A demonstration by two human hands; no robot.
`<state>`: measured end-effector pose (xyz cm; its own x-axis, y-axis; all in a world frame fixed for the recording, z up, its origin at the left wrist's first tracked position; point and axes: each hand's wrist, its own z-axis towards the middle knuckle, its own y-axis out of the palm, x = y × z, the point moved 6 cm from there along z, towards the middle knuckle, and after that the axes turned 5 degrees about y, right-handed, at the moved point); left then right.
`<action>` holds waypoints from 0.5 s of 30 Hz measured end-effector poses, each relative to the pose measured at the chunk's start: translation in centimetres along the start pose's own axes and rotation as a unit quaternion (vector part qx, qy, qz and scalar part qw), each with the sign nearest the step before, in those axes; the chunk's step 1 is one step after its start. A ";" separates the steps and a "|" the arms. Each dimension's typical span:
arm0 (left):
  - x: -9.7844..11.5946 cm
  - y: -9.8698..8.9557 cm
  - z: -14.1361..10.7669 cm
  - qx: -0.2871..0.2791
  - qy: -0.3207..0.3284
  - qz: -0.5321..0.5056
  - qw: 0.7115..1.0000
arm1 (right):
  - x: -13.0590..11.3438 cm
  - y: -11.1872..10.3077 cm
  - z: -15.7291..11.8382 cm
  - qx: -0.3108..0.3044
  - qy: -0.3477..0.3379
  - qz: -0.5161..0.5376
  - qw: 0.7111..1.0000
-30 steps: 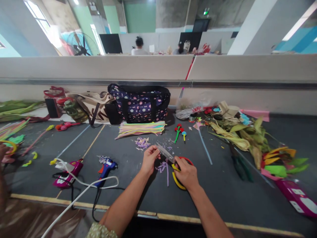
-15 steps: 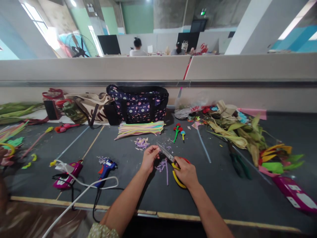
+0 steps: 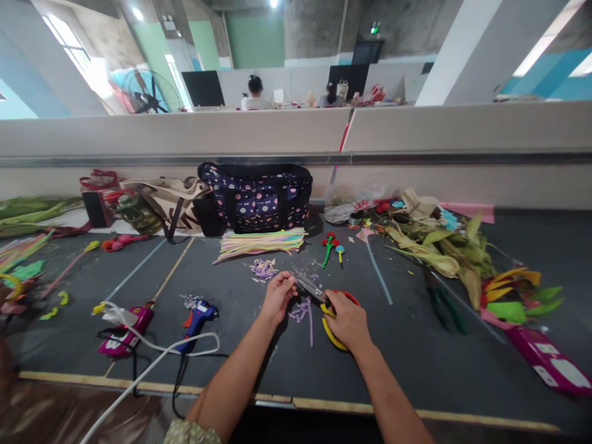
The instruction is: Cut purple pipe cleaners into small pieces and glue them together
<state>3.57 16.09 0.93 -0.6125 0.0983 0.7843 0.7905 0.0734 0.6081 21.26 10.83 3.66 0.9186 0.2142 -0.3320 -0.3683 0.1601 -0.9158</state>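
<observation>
My right hand (image 3: 348,317) is wrapped round the handles of a pair of scissors (image 3: 309,286) with yellow and red grips. Their blades point up and left, a little apart, toward the fingers of my left hand (image 3: 280,296). Thumb and fingertips of that left hand are pinched together beside the blade tips; whatever is between them is too small to make out. Just below the blades lie short purple fuzzy pieces (image 3: 300,311) and one longer purple strip (image 3: 311,330). A heap of purple and cream snippets (image 3: 263,269) sits beyond my left hand.
Behind the heap lies a bundle of pastel pipe cleaners (image 3: 259,242), with a patterned bag (image 3: 261,200) behind it. A blue glue gun (image 3: 198,322) and a white cable (image 3: 157,356) are at left. Dried husks (image 3: 444,259), green-handled pliers (image 3: 444,303) and a magenta device (image 3: 550,361) are at right.
The scissor blades appear slightly further apart than before. Both hands stay in nearly the same place, and the camera view has shifted a little.
</observation>
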 end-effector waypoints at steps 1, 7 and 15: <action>0.0 0.0 0.0 -0.003 0.001 -0.005 1.000 | 0.1 0.1 0.0 0.002 0.000 0.000 1.000; 0.1 0.6 -0.1 -0.018 0.001 -0.017 1.000 | 0.2 0.4 0.0 0.015 -0.008 0.001 1.000; -0.2 0.3 0.0 -0.021 -0.014 -0.005 1.000 | 0.1 0.3 0.0 0.020 0.000 -0.002 1.000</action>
<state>3.96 16.06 0.97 -0.6191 0.1248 0.7753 0.7836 0.0334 0.6204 21.28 10.90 3.34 0.9203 0.2135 -0.3277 -0.3694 0.1991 -0.9077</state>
